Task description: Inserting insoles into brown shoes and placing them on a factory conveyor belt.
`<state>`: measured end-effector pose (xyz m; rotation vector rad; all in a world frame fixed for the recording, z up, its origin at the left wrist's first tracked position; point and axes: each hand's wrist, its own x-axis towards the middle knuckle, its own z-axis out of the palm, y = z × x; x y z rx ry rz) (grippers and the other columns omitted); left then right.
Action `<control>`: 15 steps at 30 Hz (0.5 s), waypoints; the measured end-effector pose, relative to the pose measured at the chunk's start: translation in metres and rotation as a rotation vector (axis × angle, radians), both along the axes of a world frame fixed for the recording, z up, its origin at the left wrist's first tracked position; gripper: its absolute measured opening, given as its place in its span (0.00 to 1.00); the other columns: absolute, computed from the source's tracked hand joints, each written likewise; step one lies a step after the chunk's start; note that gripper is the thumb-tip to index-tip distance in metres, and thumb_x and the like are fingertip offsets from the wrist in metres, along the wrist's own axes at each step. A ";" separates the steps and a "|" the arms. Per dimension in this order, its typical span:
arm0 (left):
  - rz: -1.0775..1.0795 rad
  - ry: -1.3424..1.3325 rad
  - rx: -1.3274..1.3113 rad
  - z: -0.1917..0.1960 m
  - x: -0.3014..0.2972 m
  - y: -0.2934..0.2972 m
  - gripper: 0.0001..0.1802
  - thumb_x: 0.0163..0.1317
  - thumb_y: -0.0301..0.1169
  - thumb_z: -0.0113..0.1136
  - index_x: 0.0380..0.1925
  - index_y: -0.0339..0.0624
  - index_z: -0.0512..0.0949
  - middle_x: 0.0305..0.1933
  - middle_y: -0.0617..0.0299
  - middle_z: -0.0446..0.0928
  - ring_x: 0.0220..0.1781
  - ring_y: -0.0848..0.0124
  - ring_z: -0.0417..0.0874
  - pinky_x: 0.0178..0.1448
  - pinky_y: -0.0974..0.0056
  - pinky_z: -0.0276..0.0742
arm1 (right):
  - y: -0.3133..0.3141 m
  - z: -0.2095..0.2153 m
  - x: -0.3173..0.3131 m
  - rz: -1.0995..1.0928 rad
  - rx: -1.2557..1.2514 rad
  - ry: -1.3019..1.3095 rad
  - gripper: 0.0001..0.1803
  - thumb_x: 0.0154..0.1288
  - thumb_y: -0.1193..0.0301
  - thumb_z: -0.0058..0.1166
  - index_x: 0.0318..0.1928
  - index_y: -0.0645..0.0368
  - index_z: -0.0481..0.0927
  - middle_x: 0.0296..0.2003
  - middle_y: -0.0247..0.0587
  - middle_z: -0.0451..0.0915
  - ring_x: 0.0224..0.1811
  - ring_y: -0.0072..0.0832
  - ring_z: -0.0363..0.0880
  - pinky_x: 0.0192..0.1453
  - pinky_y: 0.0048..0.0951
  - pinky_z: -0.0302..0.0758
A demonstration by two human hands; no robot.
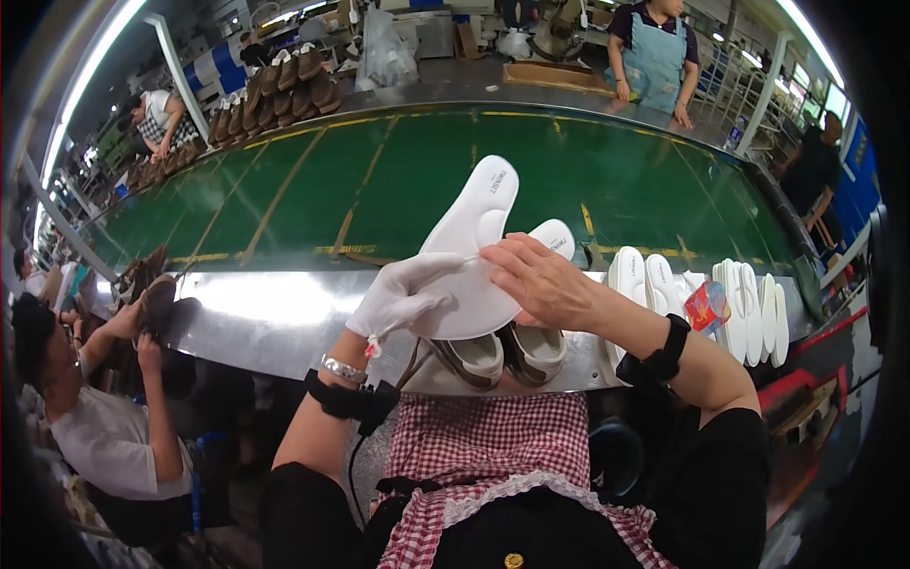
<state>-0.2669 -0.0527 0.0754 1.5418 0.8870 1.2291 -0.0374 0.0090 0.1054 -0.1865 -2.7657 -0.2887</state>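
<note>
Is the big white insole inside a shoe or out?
Out. Both hands, left and right, hold the white insole above the two shoes.

The white insole (471, 248) held up front covers most of a second insole (555, 237) behind it and the toes of two brown shoes (502, 353) on the counter (275, 318). The left hand (403, 296) hides the insole's lower edge. Shoes on the far rack (284, 81) are too small to make out.
</note>
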 end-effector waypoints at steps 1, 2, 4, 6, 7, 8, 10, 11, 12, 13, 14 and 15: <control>0.049 0.232 0.129 -0.001 -0.002 0.007 0.22 0.49 0.27 0.57 0.47 0.34 0.71 0.44 0.55 0.75 0.45 0.69 0.76 0.48 0.66 0.73 | 0.004 -0.003 0.003 0.018 -0.070 0.022 0.35 0.28 0.68 0.66 0.41 0.65 0.67 0.52 0.52 0.62 0.54 0.43 0.61 0.58 0.39 0.61; 0.097 0.459 0.247 -0.005 -0.006 0.012 0.22 0.49 0.29 0.56 0.47 0.35 0.72 0.42 0.53 0.76 0.44 0.69 0.77 0.47 0.65 0.72 | 0.004 -0.003 0.005 0.023 -0.142 0.071 0.34 0.27 0.69 0.67 0.40 0.65 0.68 0.47 0.51 0.63 0.49 0.44 0.62 0.56 0.37 0.62; 0.379 0.936 0.497 0.004 -0.006 0.014 0.21 0.48 0.40 0.57 0.39 0.37 0.75 0.30 0.54 0.75 0.34 0.62 0.76 0.38 0.62 0.70 | 0.001 -0.005 0.021 -0.041 -0.246 0.080 0.33 0.27 0.68 0.66 0.39 0.64 0.67 0.45 0.51 0.63 0.48 0.44 0.63 0.53 0.37 0.64; 0.487 1.153 0.685 0.003 0.004 0.017 0.26 0.43 0.50 0.59 0.32 0.37 0.73 0.24 0.58 0.72 0.27 0.62 0.72 0.32 0.61 0.67 | 0.000 -0.004 0.037 -0.118 -0.339 0.091 0.32 0.28 0.67 0.66 0.39 0.64 0.67 0.44 0.50 0.63 0.46 0.45 0.64 0.50 0.38 0.66; 0.419 1.324 0.503 -0.004 0.011 0.013 0.36 0.36 0.54 0.63 0.41 0.37 0.70 0.29 0.58 0.71 0.33 0.63 0.73 0.35 0.61 0.67 | -0.004 -0.004 0.043 -0.221 -0.352 0.052 0.32 0.28 0.66 0.66 0.38 0.64 0.67 0.42 0.50 0.63 0.44 0.45 0.64 0.48 0.37 0.67; 0.450 1.409 0.456 -0.018 0.023 0.012 0.41 0.34 0.55 0.64 0.45 0.38 0.67 0.34 0.57 0.70 0.37 0.64 0.72 0.36 0.61 0.66 | -0.011 -0.004 0.046 -0.325 -0.362 0.011 0.32 0.29 0.65 0.66 0.37 0.65 0.67 0.39 0.50 0.63 0.43 0.44 0.64 0.47 0.36 0.67; 0.399 1.672 0.323 -0.034 0.043 0.010 0.51 0.29 0.55 0.67 0.53 0.38 0.60 0.43 0.56 0.65 0.46 0.65 0.68 0.41 0.60 0.65 | -0.032 -0.006 0.047 -0.373 -0.399 -0.062 0.32 0.30 0.63 0.66 0.37 0.65 0.67 0.39 0.50 0.62 0.42 0.44 0.64 0.46 0.36 0.67; 0.390 1.640 0.346 -0.047 0.045 0.014 0.41 0.37 0.47 0.64 0.50 0.36 0.62 0.44 0.54 0.64 0.44 0.63 0.69 0.40 0.61 0.66 | -0.041 -0.006 0.047 -0.426 -0.433 -0.119 0.32 0.30 0.62 0.66 0.37 0.66 0.67 0.38 0.51 0.62 0.42 0.44 0.64 0.45 0.35 0.68; 0.427 1.502 0.385 -0.059 0.043 0.019 0.35 0.39 0.41 0.61 0.48 0.37 0.64 0.42 0.54 0.66 0.42 0.62 0.71 0.39 0.60 0.68 | -0.047 -0.005 0.042 -0.436 -0.412 -0.159 0.33 0.32 0.59 0.66 0.36 0.68 0.68 0.37 0.52 0.62 0.41 0.43 0.64 0.44 0.35 0.68; 0.463 1.364 0.420 -0.071 0.040 0.023 0.28 0.42 0.35 0.58 0.46 0.39 0.66 0.41 0.53 0.67 0.40 0.61 0.72 0.38 0.59 0.69 | -0.052 0.000 0.035 -0.434 -0.414 -0.167 0.33 0.32 0.59 0.66 0.36 0.68 0.68 0.37 0.52 0.62 0.41 0.43 0.64 0.44 0.35 0.68; 0.457 1.175 0.425 -0.068 0.036 0.026 0.23 0.41 0.32 0.55 0.42 0.40 0.69 0.36 0.53 0.68 0.36 0.59 0.73 0.37 0.58 0.70 | -0.058 0.006 0.030 -0.449 -0.417 -0.243 0.33 0.32 0.58 0.66 0.35 0.68 0.68 0.36 0.52 0.63 0.40 0.43 0.65 0.43 0.34 0.69; 0.449 0.988 0.424 -0.065 0.030 0.028 0.19 0.41 0.28 0.52 0.38 0.42 0.72 0.32 0.52 0.70 0.33 0.58 0.74 0.35 0.57 0.71 | -0.062 0.008 0.026 -0.461 -0.421 -0.319 0.33 0.32 0.57 0.65 0.34 0.69 0.69 0.36 0.52 0.63 0.40 0.43 0.65 0.41 0.34 0.69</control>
